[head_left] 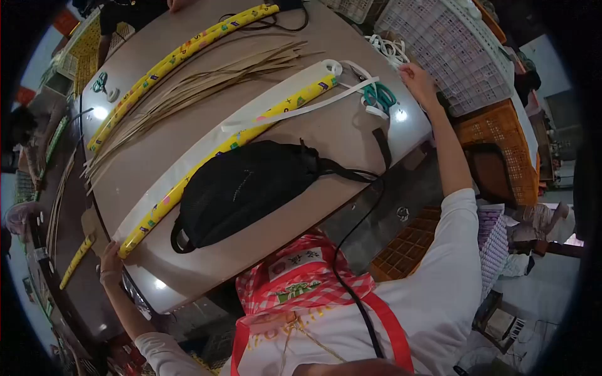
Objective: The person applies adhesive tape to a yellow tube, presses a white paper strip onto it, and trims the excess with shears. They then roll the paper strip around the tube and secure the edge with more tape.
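Observation:
My left hand (111,263) is at the lower left table edge, its fingers at the near end of a long yellow patterned roll (213,156) with white backing sheet. My right hand (417,83) is at the upper right, its fingers bent together by a bundle of white strips (387,47); what they pinch is too small to make out. Between the hands, a loose white strip (301,111) crosses the roll. Green-handled scissors (378,96) lie near the roll's far end. A black bag (248,188) rests in front of the roll.
Thin brown strips (207,86) and another yellow patterned bundle (182,55) lie farther back on the table (313,216). Small scissors (100,81) are at the upper left. White crates (445,56) and an orange crate (498,141) stand right. Another person's hand shows at the top.

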{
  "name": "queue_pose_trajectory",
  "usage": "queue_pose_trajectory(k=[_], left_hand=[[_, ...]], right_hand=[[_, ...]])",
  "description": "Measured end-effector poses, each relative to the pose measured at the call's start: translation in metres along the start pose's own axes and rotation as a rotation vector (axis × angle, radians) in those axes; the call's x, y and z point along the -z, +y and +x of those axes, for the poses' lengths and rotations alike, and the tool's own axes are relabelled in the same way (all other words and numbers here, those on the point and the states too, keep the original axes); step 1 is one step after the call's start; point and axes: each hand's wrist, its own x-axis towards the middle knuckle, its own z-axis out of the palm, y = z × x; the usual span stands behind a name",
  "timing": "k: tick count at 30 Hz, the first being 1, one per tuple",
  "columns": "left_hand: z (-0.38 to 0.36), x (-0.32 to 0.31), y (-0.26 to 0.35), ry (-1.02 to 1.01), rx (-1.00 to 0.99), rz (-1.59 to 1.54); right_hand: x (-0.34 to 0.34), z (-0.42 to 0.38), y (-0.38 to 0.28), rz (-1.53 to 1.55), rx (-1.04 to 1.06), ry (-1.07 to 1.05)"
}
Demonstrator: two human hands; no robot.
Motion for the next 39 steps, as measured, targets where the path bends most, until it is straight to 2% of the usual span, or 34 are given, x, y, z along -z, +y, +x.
queue_pose_trajectory(k=[1, 3, 4, 5, 6, 7, 8, 10, 11, 12, 13, 14, 15, 16, 17, 19, 21, 23, 25, 26, 27, 28, 29, 30, 31, 33, 34, 35, 37, 38, 39], left_hand=[[-0.001, -0.001, 0.003, 0.01, 0.001, 0.002], [-0.003, -0.003, 0.0, -0.031, -0.018, -0.004], [-0.002, -0.001, 0.001, -0.022, -0.025, 0.001], [0.0, 0.001, 0.001, -0.014, -0.018, 0.01], [0.001, 0.005, -0.003, -0.004, -0.006, 0.016], [0.002, -0.005, -0.006, 0.167, -0.018, -0.097], [0.001, -0.003, -0.002, 0.176, -0.021, -0.106], [0.004, 0.006, -0.003, -0.094, -0.002, -0.033], [0.018, 0.024, -0.004, -0.246, 0.021, 0.039], [0.02, 0.021, -0.007, -0.249, -0.033, 0.042], [0.016, 0.014, -0.006, -0.247, -0.085, 0.045], [0.014, 0.009, -0.005, -0.137, -0.091, 0.074], [0.003, -0.005, 0.002, -0.149, -0.107, 0.105], [-0.003, -0.011, 0.009, -0.157, -0.13, 0.135], [0.023, 0.016, -0.004, -0.117, -0.155, 0.263], [0.004, 0.002, 0.011, -0.133, -0.23, 0.397], [0.021, 0.012, 0.011, -0.136, -0.285, 0.634], [0.023, 0.009, 0.017, -0.154, -0.257, 0.688], [0.044, 0.018, -0.002, -0.317, -0.365, 0.397], [0.028, 0.008, 0.014, -0.307, -0.337, 0.625], [0.025, 0.006, 0.013, -0.263, -0.44, 0.696], [0.01, -0.002, 0.027, -0.336, -0.446, 0.724], [-0.004, -0.014, 0.035, -0.246, -0.415, 0.841], [0.014, -0.003, 0.019, -0.267, -0.471, 0.63], [0.016, -0.007, 0.016, -0.316, -0.529, 0.525], [0.015, -0.007, 0.017, -0.329, -0.519, 0.541], [0.017, -0.005, 0.017, -0.361, -0.454, 0.488], [0.019, -0.004, 0.017, -0.399, -0.386, 0.436], [0.014, -0.006, 0.02, -0.413, -0.384, 0.337], [0.012, -0.007, 0.022, -0.409, -0.358, 0.311], [0.01, -0.008, 0.022, -0.405, -0.332, 0.285]], right_hand=[[-0.005, 0.01, -0.001, 0.007, 0.003, -0.006], [-0.016, 0.032, -0.008, 0.009, 0.086, -0.148], [-0.02, 0.04, -0.012, -0.129, 0.141, -0.15], [-0.021, 0.042, -0.015, -0.116, 0.144, -0.151], [-0.014, 0.041, -0.032, -0.24, 0.037, -0.443], [-0.009, 0.039, -0.045, -0.37, -0.067, -0.729], [-0.013, 0.031, -0.039, -0.312, -0.158, -0.743], [-0.018, 0.01, -0.035, -0.391, 0.062, -0.691], [-0.026, 0.004, -0.025, -0.278, 0.089, -0.647], [-0.024, -0.002, -0.023, -0.284, 0.091, -0.655], [-0.024, -0.01, -0.022, -0.245, 0.096, -0.551], [-0.025, -0.017, -0.024, -0.202, 0.106, -0.45], [-0.021, -0.022, -0.023, -0.246, 0.139, -0.42], [-0.016, -0.025, -0.019, -0.357, 0.233, -0.335], [-0.01, -0.027, -0.017, -0.467, 0.324, -0.249], [0.013, -0.026, -0.03, -0.954, 0.442, -0.14], [0.031, -0.026, -0.041, -1.044, 0.755, 0.042], [0.051, -0.038, -0.074, -1.105, 0.771, 0.058], [0.071, -0.034, -0.071, -1.121, 0.563, 0.061], [0.077, -0.029, -0.066, -1.057, 0.525, 0.071], [0.087, -0.027, -0.057, -0.886, 0.51, 0.086], [0.09, -0.023, -0.05, -0.672, 0.508, 0.088], [0.09, -0.029, -0.048, -0.45, 0.504, 0.069], [0.092, -0.052, -0.091, -0.164, 0.614, -0.042], [0.079, -0.07, -0.109, -0.058, 0.35, -0.141], [0.034, -0.113, -0.159, 0.19, -0.005, -0.304], [0.007, -0.159, -0.225, 0.346, -0.093, -0.366], [-0.013, -0.188, -0.276, 0.377, -0.042, -0.504], [-0.059, -0.228, -0.35, 0.397, 0.161, -0.684], [-0.09, -0.241, -0.376, 0.386, 0.316, -0.725], [-0.118, -0.25, -0.404, 0.371, 0.527, -0.665]])
